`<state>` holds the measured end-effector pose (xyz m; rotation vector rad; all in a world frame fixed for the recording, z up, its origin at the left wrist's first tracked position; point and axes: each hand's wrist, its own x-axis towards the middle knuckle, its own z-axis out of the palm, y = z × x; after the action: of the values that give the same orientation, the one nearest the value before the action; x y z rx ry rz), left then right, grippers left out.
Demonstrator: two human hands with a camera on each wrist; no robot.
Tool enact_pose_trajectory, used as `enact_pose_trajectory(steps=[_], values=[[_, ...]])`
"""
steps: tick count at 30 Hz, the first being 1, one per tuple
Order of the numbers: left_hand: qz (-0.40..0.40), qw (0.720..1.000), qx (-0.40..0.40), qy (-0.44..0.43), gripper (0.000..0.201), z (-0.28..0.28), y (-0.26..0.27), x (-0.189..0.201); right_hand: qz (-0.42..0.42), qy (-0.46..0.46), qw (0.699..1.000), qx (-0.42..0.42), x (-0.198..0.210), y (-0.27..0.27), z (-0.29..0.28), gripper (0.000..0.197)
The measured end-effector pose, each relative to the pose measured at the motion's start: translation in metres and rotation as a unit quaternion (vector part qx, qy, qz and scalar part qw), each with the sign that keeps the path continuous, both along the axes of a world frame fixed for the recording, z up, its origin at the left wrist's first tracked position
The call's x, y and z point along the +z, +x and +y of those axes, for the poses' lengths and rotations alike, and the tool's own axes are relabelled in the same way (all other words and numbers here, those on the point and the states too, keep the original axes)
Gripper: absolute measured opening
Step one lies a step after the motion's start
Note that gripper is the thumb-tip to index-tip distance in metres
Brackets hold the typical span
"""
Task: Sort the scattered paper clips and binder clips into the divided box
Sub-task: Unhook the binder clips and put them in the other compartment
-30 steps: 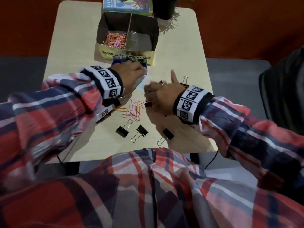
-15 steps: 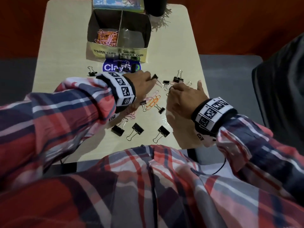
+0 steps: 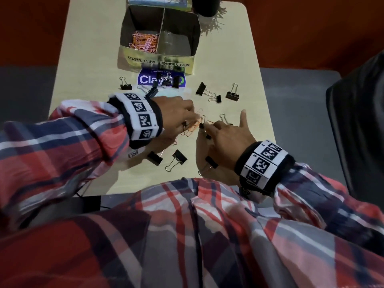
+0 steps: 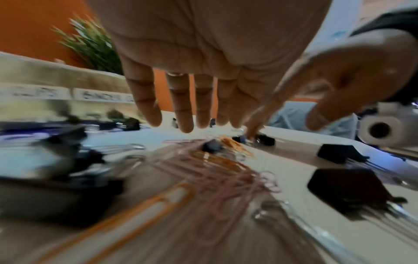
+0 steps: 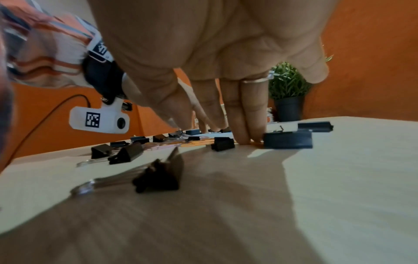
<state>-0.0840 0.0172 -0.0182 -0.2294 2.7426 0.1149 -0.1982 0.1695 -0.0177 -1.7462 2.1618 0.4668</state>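
The divided box (image 3: 158, 61) stands at the table's far side, labelled PAPER CLIPS and BINDER CLIPS. Pink and orange paper clips (image 3: 145, 41) lie in its left compartment; I see nothing in the right compartment (image 3: 176, 42). A loose heap of paper clips (image 3: 192, 126) (image 4: 214, 169) lies mid-table between my hands. My left hand (image 3: 176, 113) (image 4: 181, 123) hovers over it with straight, spread fingers and holds nothing. My right hand (image 3: 224, 132) (image 5: 226, 125) touches the table with straight fingers beside a small binder clip (image 5: 222, 143). Black binder clips (image 3: 179, 156) (image 3: 232, 95) (image 3: 125, 86) lie scattered around.
A blue sticker (image 3: 145, 79) lies just before the box with binder clips on it. A potted plant (image 3: 205, 5) and a flat printed box (image 3: 158, 1) stand behind. The table's right edge (image 3: 268, 113) is close to my right hand. A dark chair (image 3: 357, 121) stands at the right.
My left hand has drawn back from the box front to the loose paper clips. My right hand has stayed by the heap, its fingers now stretched onto the table.
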Motion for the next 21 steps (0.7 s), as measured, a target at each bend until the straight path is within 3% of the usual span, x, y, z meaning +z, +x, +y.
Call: enact_pose_trajectory(steps=[5, 8, 12, 15, 18, 21], values=[[-0.042, 0.993, 0.106, 0.017, 0.066, -0.023, 0.034, 0.003, -0.044, -0.051, 0.998, 0.013, 0.003, -0.004, -0.021, 0.042], [-0.065, 0.991, 0.117, 0.003, 0.068, -0.021, 0.045, 0.000, -0.037, -0.051, 0.998, 0.027, 0.007, -0.016, -0.031, 0.029], [-0.044, 0.989, 0.142, 0.013, 0.069, -0.013, 0.042, 0.000, -0.068, -0.061, 0.995, -0.028, 0.010, -0.031, -0.029, 0.033], [-0.004, 0.992, 0.120, 0.039, 0.059, -0.009, 0.037, 0.000, -0.056, -0.052, 0.997, -0.027, 0.014, -0.035, -0.024, 0.030], [-0.003, 0.996, 0.080, 0.045, 0.051, -0.003, 0.029, -0.001, -0.018, -0.040, 0.999, 0.032, 0.016, -0.023, -0.023, 0.036], [-0.001, 0.995, 0.093, 0.033, 0.051, -0.006, 0.026, -0.002, -0.016, -0.043, 0.995, 0.085, 0.012, 0.000, -0.028, 0.040]])
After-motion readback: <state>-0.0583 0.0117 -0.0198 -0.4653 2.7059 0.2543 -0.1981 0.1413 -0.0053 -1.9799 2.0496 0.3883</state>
